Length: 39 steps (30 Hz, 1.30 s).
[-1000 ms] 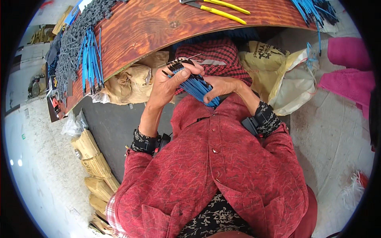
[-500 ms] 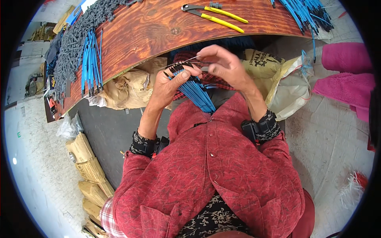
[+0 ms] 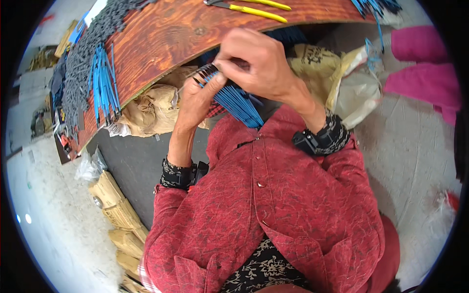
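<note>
Blue sticks (image 3: 238,105) slant down-right, gripped by the left hand (image 3: 196,101), dark tips (image 3: 208,71) beside the curled right hand (image 3: 258,61), contents hidden.

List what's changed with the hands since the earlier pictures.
The right hand first let go of the side of the blue bundle and lifted away; now it has come back leftward, fingers curled, close to the bundle's black-tipped upper end. Whether it holds anything is unclear. The left hand still grips the bundle; the yellow-handled pliers still lie on the table.
</note>
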Motion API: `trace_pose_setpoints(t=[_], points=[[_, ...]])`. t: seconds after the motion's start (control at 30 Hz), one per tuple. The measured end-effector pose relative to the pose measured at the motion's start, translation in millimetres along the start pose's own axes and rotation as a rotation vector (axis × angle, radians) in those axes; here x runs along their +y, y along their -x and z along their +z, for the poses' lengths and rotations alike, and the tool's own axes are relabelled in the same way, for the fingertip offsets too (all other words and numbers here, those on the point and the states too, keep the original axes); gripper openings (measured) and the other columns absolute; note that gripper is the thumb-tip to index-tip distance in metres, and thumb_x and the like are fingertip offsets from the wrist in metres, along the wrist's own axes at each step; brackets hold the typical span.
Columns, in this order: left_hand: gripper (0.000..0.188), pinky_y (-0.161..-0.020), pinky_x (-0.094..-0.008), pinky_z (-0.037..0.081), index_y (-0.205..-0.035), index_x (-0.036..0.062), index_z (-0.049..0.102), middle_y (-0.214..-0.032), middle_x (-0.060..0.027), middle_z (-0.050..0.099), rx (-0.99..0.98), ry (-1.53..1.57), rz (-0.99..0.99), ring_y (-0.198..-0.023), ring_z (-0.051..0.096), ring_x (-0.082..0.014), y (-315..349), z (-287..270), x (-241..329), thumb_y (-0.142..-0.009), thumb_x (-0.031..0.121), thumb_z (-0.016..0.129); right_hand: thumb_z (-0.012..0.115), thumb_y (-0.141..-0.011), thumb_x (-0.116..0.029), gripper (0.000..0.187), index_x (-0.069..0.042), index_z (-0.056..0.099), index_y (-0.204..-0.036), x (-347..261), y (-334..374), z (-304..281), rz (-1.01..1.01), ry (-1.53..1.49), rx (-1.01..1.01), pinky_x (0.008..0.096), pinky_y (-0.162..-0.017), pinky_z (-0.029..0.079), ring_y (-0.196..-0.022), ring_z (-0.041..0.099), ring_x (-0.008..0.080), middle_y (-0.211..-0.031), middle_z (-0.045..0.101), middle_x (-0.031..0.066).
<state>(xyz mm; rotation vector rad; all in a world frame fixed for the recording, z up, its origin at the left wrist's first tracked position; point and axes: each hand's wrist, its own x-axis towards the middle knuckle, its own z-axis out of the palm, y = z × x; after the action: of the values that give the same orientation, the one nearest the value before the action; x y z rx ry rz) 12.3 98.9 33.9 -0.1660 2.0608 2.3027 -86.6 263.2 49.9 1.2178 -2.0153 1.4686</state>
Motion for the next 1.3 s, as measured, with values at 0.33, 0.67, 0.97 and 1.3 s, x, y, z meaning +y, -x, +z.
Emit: trace_pose_setpoints(t=[0.33, 0.67, 0.97, 1.3], points=[[0.018, -0.075, -0.0263, 0.049, -0.095, -0.0012, 0.071, -0.094, -0.0039, 0.069, 0.031, -0.121, 0.058, -0.084, 0.062, -0.0103, 9.5, -0.8, 14.9, -0.099, 0.015, 0.064, 0.075, -0.078, -0.03, 0.017, -0.014, 0.07, -0.084, -10.4, -4.7, -4.9, 0.139, -0.21, -0.037, 0.0365, -0.083, 0.051, -0.092, 0.065, 0.0275, -0.094, 0.066, 0.0014], [0.02, -0.089, -0.0428, 0.055, -0.092, -0.0033, 0.075, -0.104, -0.0166, 0.071, -0.325, -0.333, 0.353, -0.094, 0.07, -0.0304, 45.1, 11.5, 26.9, -0.085, 0.013, 0.066, 0.028, -0.108, -0.055, 0.065, -0.006, 0.055, -0.141, 28.1, 126.6, 36.4, 0.785, -0.902, -1.018, 0.031, -0.111, 0.035, -0.125, 0.05, 0.0139, -0.135, 0.058, 0.004], [0.017, -0.083, -0.0491, 0.056, -0.093, 0.0016, 0.064, -0.105, -0.018, 0.062, 0.049, -0.081, 0.509, -0.093, 0.067, -0.0338, 70.9, -15.3, 22.7, -0.1, 0.016, 0.06, 0.074, -0.086, -0.054, 0.077, -0.005, 0.053, -0.141, 45.0, 179.8, 54.2, 0.757, -1.228, -1.091, 0.0322, -0.102, 0.045, -0.122, 0.055, 0.017, -0.132, 0.061, 0.0099], [0.024, -0.084, -0.0492, 0.059, -0.098, -0.002, 0.072, -0.105, -0.0209, 0.066, -0.181, -0.175, 0.765, -0.091, 0.07, -0.0356, 54.7, 15.4, 36.7, -0.09, 0.02, 0.07, 0.083, -0.075, -0.026, 0.06, -0.006, 0.064, -0.129, 53.3, 139.3, 31.7, 0.419, -0.675, -0.782, 0.0355, -0.099, 0.048, -0.112, 0.062, 0.0209, -0.125, 0.066, 0.0102]])
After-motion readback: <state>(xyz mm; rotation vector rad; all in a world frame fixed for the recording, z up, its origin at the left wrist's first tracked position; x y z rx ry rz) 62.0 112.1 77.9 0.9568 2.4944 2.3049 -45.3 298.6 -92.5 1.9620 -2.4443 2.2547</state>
